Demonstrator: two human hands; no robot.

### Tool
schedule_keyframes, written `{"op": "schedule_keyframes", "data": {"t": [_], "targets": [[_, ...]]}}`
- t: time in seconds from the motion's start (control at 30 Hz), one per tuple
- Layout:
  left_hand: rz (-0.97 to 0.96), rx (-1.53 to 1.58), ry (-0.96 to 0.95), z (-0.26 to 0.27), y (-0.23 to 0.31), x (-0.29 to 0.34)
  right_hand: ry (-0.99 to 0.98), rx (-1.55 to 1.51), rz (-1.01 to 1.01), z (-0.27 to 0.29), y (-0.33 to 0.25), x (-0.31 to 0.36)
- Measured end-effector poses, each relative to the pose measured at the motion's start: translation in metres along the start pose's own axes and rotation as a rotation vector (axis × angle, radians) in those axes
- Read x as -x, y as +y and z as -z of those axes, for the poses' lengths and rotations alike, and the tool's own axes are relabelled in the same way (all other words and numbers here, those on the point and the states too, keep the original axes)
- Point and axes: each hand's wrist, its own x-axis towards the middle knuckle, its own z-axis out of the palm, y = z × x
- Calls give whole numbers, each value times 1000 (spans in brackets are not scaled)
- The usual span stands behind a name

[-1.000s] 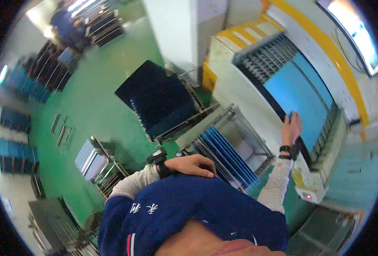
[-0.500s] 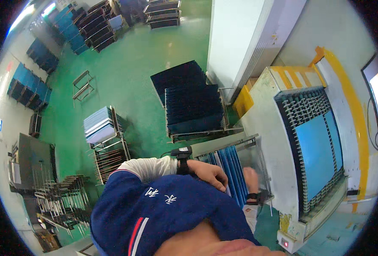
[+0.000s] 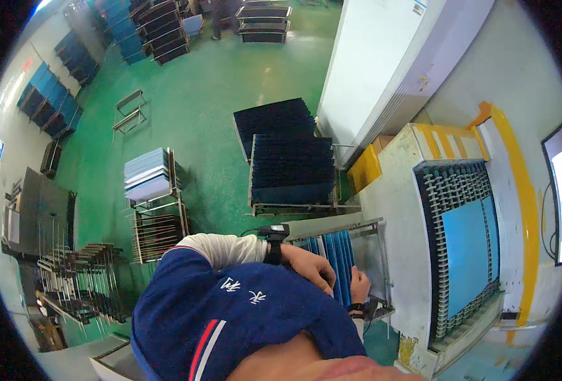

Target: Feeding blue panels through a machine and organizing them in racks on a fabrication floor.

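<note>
Green workshop floor (image 3: 198, 95), wide and glossy. White cabinet wall (image 3: 382, 70) upper right. Cream machine (image 3: 401, 209) at right with a comb-like conveyor bed (image 3: 446, 190); one light blue panel (image 3: 468, 244) lies flat on it. Two stacks of dark blue panels (image 3: 290, 162) on a low cart beyond the hands. Small trolley with pale blue sheets (image 3: 146, 174) to the left; wire racks (image 3: 78, 279) lower left.

Rack of upright blue panels (image 3: 332, 254) stands just beside the machine, directly under the hands. Right hand (image 3: 359, 286), wrist strapped, rests on the right-hand panels in the rack, fingers against an edge; grip partly hidden, cannot tell if it closes on a panel. Left hand (image 3: 309, 267), white sleeve, black wrist device (image 3: 273, 232), hangs loosely curled over the rack's near end, above the panel tops; holding nothing that shows.
</note>
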Motion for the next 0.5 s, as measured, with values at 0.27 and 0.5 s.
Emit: {"op": "schedule_keyframes", "data": {"t": [0.27, 0.5], "targets": [[-2, -58, 20, 0, -1, 2, 77, -103, 81, -14, 27, -13], [-7, -34, 9, 1, -4, 0, 84, 108, 55, -3, -11, 4]]}}
